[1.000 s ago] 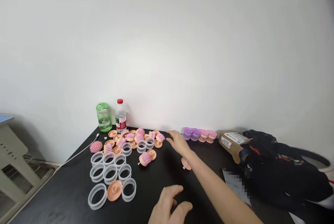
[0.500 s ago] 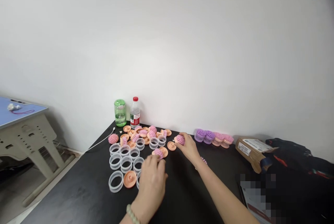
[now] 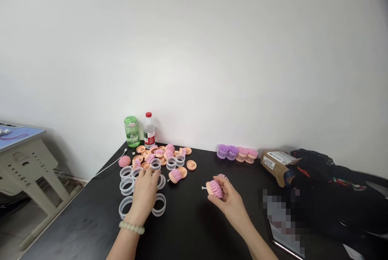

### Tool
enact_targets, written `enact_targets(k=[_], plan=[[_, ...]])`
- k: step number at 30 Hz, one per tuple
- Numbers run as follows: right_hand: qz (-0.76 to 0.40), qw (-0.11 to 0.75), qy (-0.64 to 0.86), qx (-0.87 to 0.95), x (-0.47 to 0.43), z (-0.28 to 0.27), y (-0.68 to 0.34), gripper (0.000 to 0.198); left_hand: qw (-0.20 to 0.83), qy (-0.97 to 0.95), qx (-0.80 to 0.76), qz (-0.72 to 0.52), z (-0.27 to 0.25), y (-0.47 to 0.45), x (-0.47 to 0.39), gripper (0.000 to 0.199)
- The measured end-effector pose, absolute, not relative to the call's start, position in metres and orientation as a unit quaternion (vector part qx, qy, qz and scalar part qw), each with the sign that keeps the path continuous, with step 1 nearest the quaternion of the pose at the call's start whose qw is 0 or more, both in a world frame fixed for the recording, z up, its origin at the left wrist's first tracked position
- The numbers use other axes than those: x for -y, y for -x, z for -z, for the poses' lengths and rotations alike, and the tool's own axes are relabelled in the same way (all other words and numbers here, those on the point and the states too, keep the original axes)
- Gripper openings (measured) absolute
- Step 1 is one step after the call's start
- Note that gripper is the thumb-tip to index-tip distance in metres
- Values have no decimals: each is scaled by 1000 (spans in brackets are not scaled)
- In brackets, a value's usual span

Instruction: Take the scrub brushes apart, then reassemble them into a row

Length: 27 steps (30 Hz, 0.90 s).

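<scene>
My right hand [image 3: 228, 199] pinches a pink bristle brush head [image 3: 215, 189] with a peach base and a thin screw-like stem pointing left. Behind its fingers, another pink bristled piece [image 3: 222, 176] is partly visible. My left hand [image 3: 146, 189], wearing a bead bracelet, reaches down over the translucent rings. Its fingers are bent and somewhat apart, and the tips hide what they touch. Around it stand clear rings [image 3: 159, 213] in rough rows. Between the hands lies a pink brush head [image 3: 175, 176] against a peach disc [image 3: 182, 172].
Loose pink heads and peach discs [image 3: 191, 165] are heaped near the wall. Behind them stand a green container [image 3: 132, 132] and a red-capped bottle [image 3: 149, 130]. Assembled purple brushes [image 3: 222, 151] and pink brushes [image 3: 251, 156] line the wall. A cardboard box [image 3: 277, 165] and dark bag [image 3: 336, 199] are right.
My right hand has brought the brush head away from the heap, towards me. My left hand has left the brush head in the middle and moved left onto the rings. The view has shifted slightly right.
</scene>
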State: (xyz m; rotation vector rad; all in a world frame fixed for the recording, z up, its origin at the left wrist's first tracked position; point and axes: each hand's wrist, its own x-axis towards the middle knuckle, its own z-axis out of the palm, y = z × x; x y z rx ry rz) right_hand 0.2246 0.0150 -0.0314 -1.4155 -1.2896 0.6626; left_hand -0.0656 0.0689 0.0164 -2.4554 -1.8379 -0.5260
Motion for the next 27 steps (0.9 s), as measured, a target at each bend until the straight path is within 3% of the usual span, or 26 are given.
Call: enact_targets(k=[2, 5, 7, 10, 19, 27], plan=[[-305, 556, 570, 521, -3, 26, -220, 53, -50, 791, 555, 252, -20, 58, -65, 53], [-320, 598, 529, 511, 16, 18, -212, 54, -337, 740, 405, 418, -23, 39, -49, 47], [-295, 623, 509, 515, 26, 15, -208, 55, -542, 642, 312, 444, -23, 23, -34, 46], [-236, 637, 499, 538, 34, 11, -205, 56, -692, 519, 263, 427, -19, 4, -17, 46], [-155, 565, 509, 630, 42, 0, -204, 52, -765, 452, 232, 396, -9, -12, -11, 47], [-226, 589, 463, 623, 44, -5, -198, 48, -777, 459, 211, 376, -14, -14, -5, 49]])
